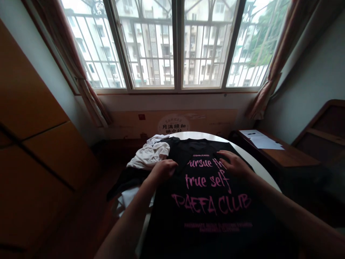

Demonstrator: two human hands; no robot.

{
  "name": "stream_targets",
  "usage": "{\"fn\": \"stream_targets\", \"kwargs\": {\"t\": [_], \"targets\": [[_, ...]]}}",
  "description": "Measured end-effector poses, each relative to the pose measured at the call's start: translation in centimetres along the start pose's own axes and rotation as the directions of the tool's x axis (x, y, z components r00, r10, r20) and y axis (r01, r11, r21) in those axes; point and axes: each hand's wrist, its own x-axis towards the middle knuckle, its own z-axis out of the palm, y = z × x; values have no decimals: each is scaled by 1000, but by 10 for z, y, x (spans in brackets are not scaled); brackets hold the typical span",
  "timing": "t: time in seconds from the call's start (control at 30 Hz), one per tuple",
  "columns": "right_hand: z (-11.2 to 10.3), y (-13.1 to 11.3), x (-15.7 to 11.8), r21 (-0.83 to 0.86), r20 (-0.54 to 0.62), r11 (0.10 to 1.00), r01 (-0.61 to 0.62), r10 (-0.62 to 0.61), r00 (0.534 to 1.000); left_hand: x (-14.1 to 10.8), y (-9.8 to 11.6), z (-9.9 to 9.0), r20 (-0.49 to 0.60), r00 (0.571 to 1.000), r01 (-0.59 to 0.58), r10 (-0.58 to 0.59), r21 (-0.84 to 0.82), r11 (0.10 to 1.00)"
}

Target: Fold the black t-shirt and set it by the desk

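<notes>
A black T-shirt point(215, 194) with pink lettering is spread over a round white table point(265, 172), its neckline toward the window. My left hand point(165, 169) is closed, pinching the shirt's cloth near its left sleeve. Above the upper right of the lettering is my right hand point(234, 163), with its fingers bent and apart; whether the fingertips touch the cloth is hard to see. Just beyond my left hand lies a crumpled pile of white clothes point(148, 154), with dark cloth point(126, 180) under it.
A wooden side table point(292, 154) holding white papers point(265, 140) stands at the right, near a wooden chair point(320, 126). Behind the table, a printed board point(210, 120) leans below the barred window point(151, 46). Yellow-brown cabinets point(48, 154) line the left side.
</notes>
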Motion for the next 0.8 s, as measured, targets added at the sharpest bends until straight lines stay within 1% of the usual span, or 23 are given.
{"fn": "stream_targets", "kwargs": {"t": [0.03, 0.07, 0.1, 0.13, 0.17, 0.2, 0.23, 0.27, 0.3, 0.33, 0.4, 0.47, 0.5, 0.57, 0.63, 0.67, 0.73, 0.8], "targets": [[-14, 2, -16, -16, 11, 999, -32, 32, 999, -6, 4, -17, 35, 997, -72, 71, 31, 997], [-26, 2, -32, -25, 21, 998, -60, 61, 998, -16, 7, -34, 27, 995, -96, 94, 74, 993], [-37, 2, -47, -28, 29, 996, -84, 84, 996, -28, 8, -51, 9, 997, -71, 70, 116, 991], [-47, 2, -63, -26, 35, 994, -105, 106, 994, -43, 7, -67, -10, 1000, -25, 27, 138, 990], [-54, -1, -78, -20, 39, 992, -124, 125, 991, -62, 6, -80, -26, 999, 48, -45, 125, 991], [-59, -4, -93, -8, 45, 990, -139, 139, 989, -83, 4, -89, -7, 991, 137, -137, 101, 985], [-62, -9, -108, 9, 58, 989, -147, 146, 988, -106, 2, -95, -7, 977, 215, -214, 53, 975], [-64, -15, -121, 34, 75, 988, -148, 145, 987, -129, -1, -96, 2, 963, 271, -271, 5, 963], [-63, -23, -134, 63, 99, 988, -140, 133, 986, -151, -4, -93, 14, 949, 316, -316, -33, 948], [-62, -33, -145, 95, 134, 988, -122, 109, 985, -172, -7, -86, 50, 933, 358, -355, -66, 931], [-58, -54, -162, 149, 217, 987, -64, 30, 976, -207, -15, -64, 123, 896, 438, -427, -84, 895], [-53, -78, -171, 185, 296, 983, 12, -68, 953, -231, -27, -37, 155, 863, 494, -481, -64, 867], [-51, -90, -173, 201, 328, 978, 52, -117, 937, -240, -33, -24, 140, 850, 519, -508, -63, 852], [-45, -115, -174, 243, 376, 962, 127, -214, 901, -254, -46, -1, 63, 835, 550, -546, -111, 828], [-34, -138, -174, 294, 407, 937, 189, -302, 862, -265, -55, 15, -10, 835, 536, -550, -215, 817], [-26, -149, -174, 320, 417, 922, 217, -342, 842, -269, -57, 20, -27, 839, 516, -543, -275, 811], [-6, -169, -175, 369, 423, 886, 280, -428, 798, -278, -56, 27, 0, 852, 478, -524, -408, 778], [18, -187, -177, 398, 429, 848, 351, -510, 745, -284, -51, 28, 93, 862, 463, -497, -542, 701]]}}
